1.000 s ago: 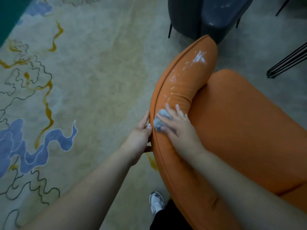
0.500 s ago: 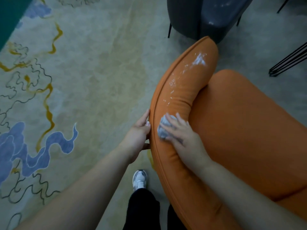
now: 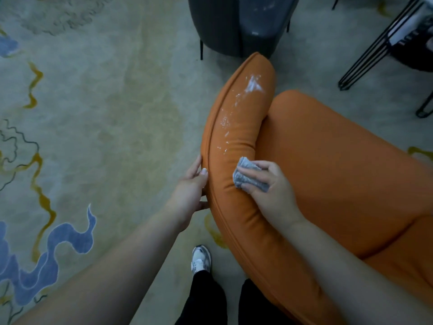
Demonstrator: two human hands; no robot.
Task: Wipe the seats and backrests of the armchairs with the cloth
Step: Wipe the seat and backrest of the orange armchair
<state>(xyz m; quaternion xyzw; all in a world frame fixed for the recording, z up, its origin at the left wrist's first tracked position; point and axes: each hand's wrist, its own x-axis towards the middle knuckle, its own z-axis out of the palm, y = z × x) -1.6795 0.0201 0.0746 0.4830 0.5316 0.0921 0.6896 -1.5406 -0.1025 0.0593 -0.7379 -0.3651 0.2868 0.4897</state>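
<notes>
so the shoe [image 3: 200,258] at 6 o'clock has stepped forward since a second ago, the person's shuffling along the orange chair [image 3: 328,179]. left hand [image 3: 191,186] is in the same spot as before, fingers laid along the outer edge of the backrest [image 3: 236,141], thumb tucked under, just bracing it. right hand [image 3: 273,191] has turned though: fingers used to lie flat over the cloth [image 3: 248,177], now they're pinching the bunched grey wad and pressing it on the roll. white smears [image 3: 253,84] up toward 12 o'clock look untouched, so i'd guess that stretch is next. grey chair [image 3: 239,24] past it looks dusty too.
</notes>
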